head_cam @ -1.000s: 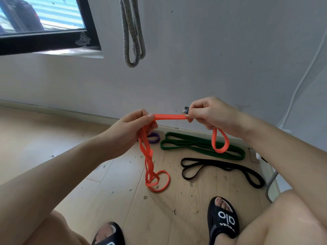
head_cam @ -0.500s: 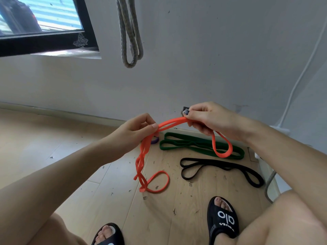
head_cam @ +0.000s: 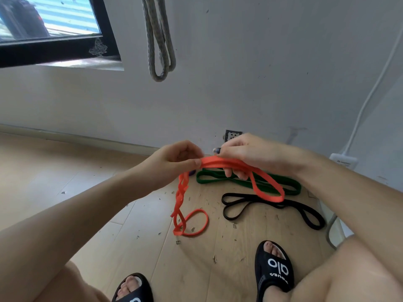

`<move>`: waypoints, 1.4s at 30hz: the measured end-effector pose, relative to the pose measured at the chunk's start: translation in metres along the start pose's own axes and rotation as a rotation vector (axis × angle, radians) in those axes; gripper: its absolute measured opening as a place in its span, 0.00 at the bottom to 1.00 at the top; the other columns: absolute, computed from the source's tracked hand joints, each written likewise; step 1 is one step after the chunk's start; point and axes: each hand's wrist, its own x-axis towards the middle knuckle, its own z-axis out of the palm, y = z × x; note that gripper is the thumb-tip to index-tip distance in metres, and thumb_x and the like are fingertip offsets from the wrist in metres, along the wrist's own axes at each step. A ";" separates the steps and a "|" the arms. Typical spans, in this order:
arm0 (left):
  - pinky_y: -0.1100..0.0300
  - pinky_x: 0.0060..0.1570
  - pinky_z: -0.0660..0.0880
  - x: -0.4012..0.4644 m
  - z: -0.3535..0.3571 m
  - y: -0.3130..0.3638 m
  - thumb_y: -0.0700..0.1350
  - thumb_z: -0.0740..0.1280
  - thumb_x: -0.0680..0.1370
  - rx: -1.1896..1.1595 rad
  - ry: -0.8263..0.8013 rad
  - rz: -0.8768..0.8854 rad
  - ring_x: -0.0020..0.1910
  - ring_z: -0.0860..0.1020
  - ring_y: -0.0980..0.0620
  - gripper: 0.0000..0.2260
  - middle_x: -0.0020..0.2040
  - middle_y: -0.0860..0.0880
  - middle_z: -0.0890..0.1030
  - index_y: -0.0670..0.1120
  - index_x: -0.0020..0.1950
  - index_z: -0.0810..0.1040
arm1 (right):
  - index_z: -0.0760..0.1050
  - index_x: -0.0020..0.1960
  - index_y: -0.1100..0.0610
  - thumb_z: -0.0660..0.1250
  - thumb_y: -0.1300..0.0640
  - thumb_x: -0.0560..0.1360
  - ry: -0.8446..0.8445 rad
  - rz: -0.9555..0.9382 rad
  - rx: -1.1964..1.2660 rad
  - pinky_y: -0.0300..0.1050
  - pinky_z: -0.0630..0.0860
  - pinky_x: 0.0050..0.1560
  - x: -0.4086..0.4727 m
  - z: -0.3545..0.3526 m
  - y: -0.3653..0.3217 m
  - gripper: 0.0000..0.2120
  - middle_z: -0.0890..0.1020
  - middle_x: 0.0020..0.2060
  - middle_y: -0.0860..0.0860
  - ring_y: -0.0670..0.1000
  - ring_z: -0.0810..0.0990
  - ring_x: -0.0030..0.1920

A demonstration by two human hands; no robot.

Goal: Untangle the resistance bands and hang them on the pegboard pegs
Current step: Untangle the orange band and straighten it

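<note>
both hands, left hand and right hand, gripped the orange band; pulling apart risked tightening the twists hanging below.

1. Resistance bands: four plainly visible, namely one orange band, one green band, one black band and one grey band; a small purple bit peeks out beside the left hand, too hidden to identify.
2. Hands: two, the left hand and the right hand.
3. Black slippers: two, the left slipper and the right slipper.
4. Windows: one window.
5. Wall sockets: one socket.
6. White cables: one white cable.
</note>
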 end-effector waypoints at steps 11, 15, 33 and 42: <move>0.55 0.53 0.83 -0.002 0.018 -0.005 0.43 0.74 0.78 0.110 -0.072 0.055 0.49 0.85 0.51 0.11 0.50 0.49 0.85 0.48 0.58 0.76 | 0.82 0.44 0.60 0.67 0.53 0.82 0.152 -0.057 -0.062 0.39 0.64 0.31 0.007 0.001 -0.005 0.13 0.74 0.31 0.52 0.46 0.68 0.30; 0.52 0.54 0.83 0.001 0.022 -0.006 0.43 0.71 0.81 0.193 0.043 0.113 0.49 0.84 0.54 0.06 0.50 0.52 0.83 0.51 0.55 0.76 | 0.82 0.39 0.53 0.68 0.52 0.80 0.190 -0.044 -0.210 0.44 0.66 0.38 0.008 -0.005 -0.001 0.12 0.74 0.28 0.47 0.45 0.70 0.32; 0.55 0.57 0.80 0.003 -0.001 -0.002 0.44 0.70 0.81 0.070 0.039 0.024 0.55 0.83 0.50 0.08 0.53 0.51 0.86 0.52 0.58 0.85 | 0.84 0.46 0.47 0.69 0.44 0.79 0.187 -0.059 -0.360 0.32 0.65 0.34 0.007 -0.013 0.010 0.09 0.78 0.29 0.38 0.39 0.73 0.31; 0.51 0.42 0.82 0.009 0.014 -0.019 0.41 0.67 0.80 0.521 0.078 0.117 0.40 0.83 0.50 0.07 0.42 0.54 0.85 0.53 0.52 0.73 | 0.86 0.45 0.47 0.72 0.48 0.78 0.258 -0.164 -0.448 0.30 0.69 0.34 0.013 -0.007 0.006 0.05 0.82 0.33 0.42 0.40 0.77 0.34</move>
